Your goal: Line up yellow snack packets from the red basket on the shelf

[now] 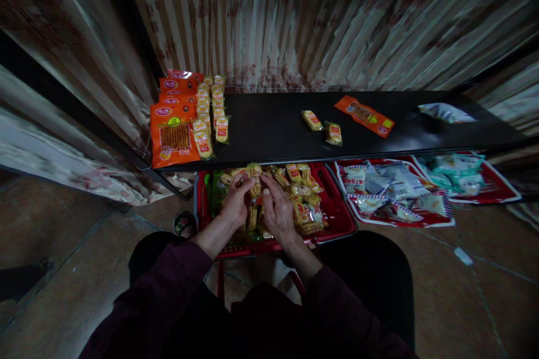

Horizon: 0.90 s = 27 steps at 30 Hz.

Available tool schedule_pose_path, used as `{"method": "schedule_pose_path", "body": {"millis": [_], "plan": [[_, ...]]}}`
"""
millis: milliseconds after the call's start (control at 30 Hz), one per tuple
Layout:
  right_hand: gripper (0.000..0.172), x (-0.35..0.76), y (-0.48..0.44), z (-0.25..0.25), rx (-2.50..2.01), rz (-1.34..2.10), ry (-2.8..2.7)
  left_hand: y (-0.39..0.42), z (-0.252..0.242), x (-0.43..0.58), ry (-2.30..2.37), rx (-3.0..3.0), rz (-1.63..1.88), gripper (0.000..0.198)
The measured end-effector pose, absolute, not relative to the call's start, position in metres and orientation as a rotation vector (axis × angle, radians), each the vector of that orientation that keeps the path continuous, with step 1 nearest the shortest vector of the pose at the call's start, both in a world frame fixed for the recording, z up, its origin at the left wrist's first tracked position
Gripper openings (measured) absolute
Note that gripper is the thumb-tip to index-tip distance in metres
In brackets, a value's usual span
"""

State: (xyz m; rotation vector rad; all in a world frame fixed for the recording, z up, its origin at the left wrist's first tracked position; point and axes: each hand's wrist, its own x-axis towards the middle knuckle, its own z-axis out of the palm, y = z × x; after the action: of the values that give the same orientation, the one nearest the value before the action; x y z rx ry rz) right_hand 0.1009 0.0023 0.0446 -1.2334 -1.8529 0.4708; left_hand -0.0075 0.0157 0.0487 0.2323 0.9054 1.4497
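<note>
A small packet (pixel 254 174) stands roughly upright between the fingertips of two bare hands, above the near-left part of a red basket (pixel 340 214). The left hand (pixel 236 202) holds its left edge, fingers drawn in narrow; the right hand (pixel 277 210) meets its right edge, fingers close together and bent toward it. The packet is slim and golden-yellow, its clear wrapper showing pale contents; dim light hides finer detail. Similar packs (pixel 301 188) fill the basket below. On the black shelf (pixel 265 129) just beyond, orange bags (pixel 174 137) line up at far left beside two rows of yellow packs (pixel 202 143). Two loose packs (pixel 312 120) lie near the middle, left of a single orange pouch (pixel 365 116).
</note>
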Motion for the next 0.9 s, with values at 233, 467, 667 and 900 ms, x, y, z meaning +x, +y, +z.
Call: {"method": "schedule_pose_path", "body": {"millis": [233, 467, 667, 900], "plan": [[0.043, 0.096, -0.001, 0.047, -1.240, 0.430, -1.903, 0.014, 0.052, -0.008, 1.023, 0.246, 1.419, 0.032], [0.050, 0.093, 0.000, 0.041, -1.242, 0.429, -1.867, 0.014, 0.053, -0.008, 1.078, 0.297, 1.464, 0.030], [0.051, 0.093, 0.001, 0.038, -1.281, 0.470, -1.836, 0.014, 0.048, -0.008, 1.079, 0.332, 1.516, 0.020], [0.046, 0.093, 0.004, 0.040, -1.279, 0.511, -1.795, 0.014, 0.045, -0.008, 1.026, 0.343, 1.503, 0.012]]}}
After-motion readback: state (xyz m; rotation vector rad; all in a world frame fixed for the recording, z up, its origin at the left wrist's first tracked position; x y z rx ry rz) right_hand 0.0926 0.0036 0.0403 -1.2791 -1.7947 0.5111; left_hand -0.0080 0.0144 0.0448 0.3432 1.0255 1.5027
